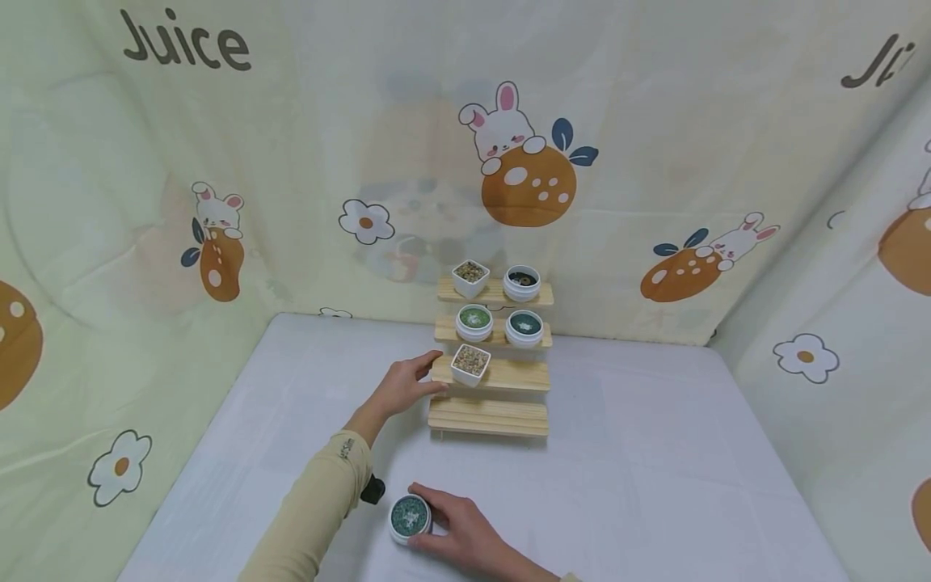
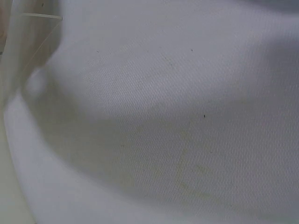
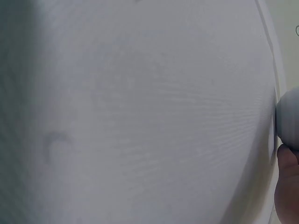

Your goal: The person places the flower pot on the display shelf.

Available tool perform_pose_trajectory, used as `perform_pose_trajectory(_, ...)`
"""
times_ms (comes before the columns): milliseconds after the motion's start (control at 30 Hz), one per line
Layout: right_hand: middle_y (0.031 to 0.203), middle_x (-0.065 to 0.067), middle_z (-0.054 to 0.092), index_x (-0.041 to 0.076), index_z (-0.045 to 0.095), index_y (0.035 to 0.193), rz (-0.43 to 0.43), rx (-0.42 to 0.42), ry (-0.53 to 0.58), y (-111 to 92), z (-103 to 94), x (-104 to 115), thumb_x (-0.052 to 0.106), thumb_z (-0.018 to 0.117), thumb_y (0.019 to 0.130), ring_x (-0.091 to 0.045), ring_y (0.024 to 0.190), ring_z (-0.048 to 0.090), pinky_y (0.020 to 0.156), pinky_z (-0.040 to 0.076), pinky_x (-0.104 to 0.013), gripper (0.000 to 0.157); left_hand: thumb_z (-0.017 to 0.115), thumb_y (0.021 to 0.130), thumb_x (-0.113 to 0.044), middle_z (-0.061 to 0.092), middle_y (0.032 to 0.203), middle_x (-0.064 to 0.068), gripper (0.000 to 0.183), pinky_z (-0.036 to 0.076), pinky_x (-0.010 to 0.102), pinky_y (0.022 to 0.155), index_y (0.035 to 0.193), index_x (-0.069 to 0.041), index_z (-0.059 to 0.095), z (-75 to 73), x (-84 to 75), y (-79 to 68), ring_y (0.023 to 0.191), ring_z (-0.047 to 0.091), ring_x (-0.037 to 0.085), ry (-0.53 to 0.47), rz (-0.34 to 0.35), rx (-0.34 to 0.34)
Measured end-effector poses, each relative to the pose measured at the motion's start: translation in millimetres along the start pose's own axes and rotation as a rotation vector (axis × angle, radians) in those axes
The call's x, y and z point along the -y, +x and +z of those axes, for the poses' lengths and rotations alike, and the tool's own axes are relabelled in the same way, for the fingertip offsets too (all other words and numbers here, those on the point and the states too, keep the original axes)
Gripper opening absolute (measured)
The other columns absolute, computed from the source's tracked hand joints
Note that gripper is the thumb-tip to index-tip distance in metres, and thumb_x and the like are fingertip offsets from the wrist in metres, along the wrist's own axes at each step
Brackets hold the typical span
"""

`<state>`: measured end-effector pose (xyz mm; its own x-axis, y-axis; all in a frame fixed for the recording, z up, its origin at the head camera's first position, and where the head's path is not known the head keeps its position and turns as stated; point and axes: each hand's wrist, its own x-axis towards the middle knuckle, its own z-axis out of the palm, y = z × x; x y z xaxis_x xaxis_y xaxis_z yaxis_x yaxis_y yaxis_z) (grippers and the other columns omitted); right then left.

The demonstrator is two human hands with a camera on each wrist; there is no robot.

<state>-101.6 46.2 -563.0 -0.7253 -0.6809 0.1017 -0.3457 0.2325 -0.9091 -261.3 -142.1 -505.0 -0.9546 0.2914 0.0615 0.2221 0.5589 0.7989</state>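
My right hand (image 1: pixel 469 529) holds a small round white bowl (image 1: pixel 393 529) of dark green bits low on the white table, fingers and thumb on its right side. The right wrist view catches the side of this bowl (image 3: pixel 288 116) and a fingertip (image 3: pixel 286 182) at its edge. My left hand (image 1: pixel 403 386) reaches to the left end of a stepped wooden shelf (image 1: pixel 520 374). Its thumb and fingers are spread apart, just left of a square white bowl (image 1: pixel 470 363) of pale beige pieces on the third step from the top.
Higher on the shelf stand a square bowl of brownish pieces (image 1: pixel 470 275), a round bowl with dark contents (image 1: pixel 522 283), one of light green bits (image 1: pixel 474 322) and one of dark green (image 1: pixel 524 327). Printed cloth (image 1: pixel 618 162) hangs behind and beside the table (image 1: pixel 640 453).
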Motion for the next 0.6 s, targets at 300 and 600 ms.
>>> perform_pose_trajectory(300, 0.136, -0.009, 0.059, -0.001, 0.051, 0.14, -0.011, -0.1, -0.031, 1.1, -11.4, 2.5, 0.032, 0.076, 0.086, -0.017, 0.124, 0.055, 0.1, 0.049, -0.022, 0.069, 0.077, 0.086, -0.028, 0.046, 0.147, 0.015, 0.072, 0.047, 0.032, 0.105, 0.145, -0.001, 0.045, 0.0, -0.5, 0.3, 0.129, 0.052, 0.03, 0.008, -0.007, 0.003)
perform_pose_trajectory(600, 0.138, -0.008, 0.057, 0.002, 0.05, 0.142, 0.051, -0.178, 0.009, 8.1, -35.0, 13.1, 0.034, 0.077, 0.085, -0.019, 0.124, 0.055, 0.098, 0.05, -0.02, 0.071, 0.077, 0.086, -0.026, 0.047, 0.146, 0.016, 0.071, 0.047, 0.031, 0.104, 0.144, 0.0, 0.046, -0.4, -1.5, 0.1, 0.127, 0.053, 0.03, 0.003, 0.01, 0.0)
